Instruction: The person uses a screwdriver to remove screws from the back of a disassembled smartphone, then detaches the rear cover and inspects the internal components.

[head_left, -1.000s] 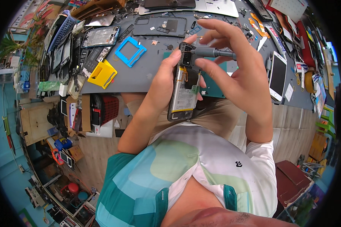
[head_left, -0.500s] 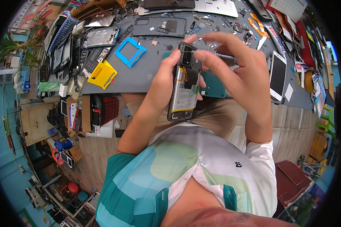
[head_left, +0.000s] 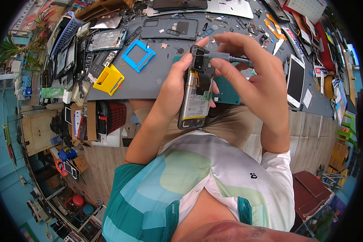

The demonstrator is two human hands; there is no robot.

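Observation:
My left hand (head_left: pixel 173 86) is wrapped round an opened smartphone (head_left: pixel 197 90) with its back cover off, held tilted over my lap at the table's edge. Its camera block sits at the top; a battery with yellow edging and an orange flex cable show below. In my right hand (head_left: pixel 260 66) lies a grey screwdriver (head_left: pixel 230 57), roughly level, its near end beside the phone's camera block. The thumb is bent below the tool and the index finger curves above it. Whether the tip touches the phone I cannot make out.
Behind the hands lies a green mat (head_left: pixel 228 90). A blue frame (head_left: pixel 138 55) and a yellow holder (head_left: pixel 109 80) are on the left of the table (head_left: pixel 149 82). A white phone (head_left: pixel 296 80) lies to the right. Phone parts and small scraps cover the back.
The screwdriver's grey handle has come into fuller view, and my right index finger and thumb have shifted on it. The phone and my left hand have stayed in place.

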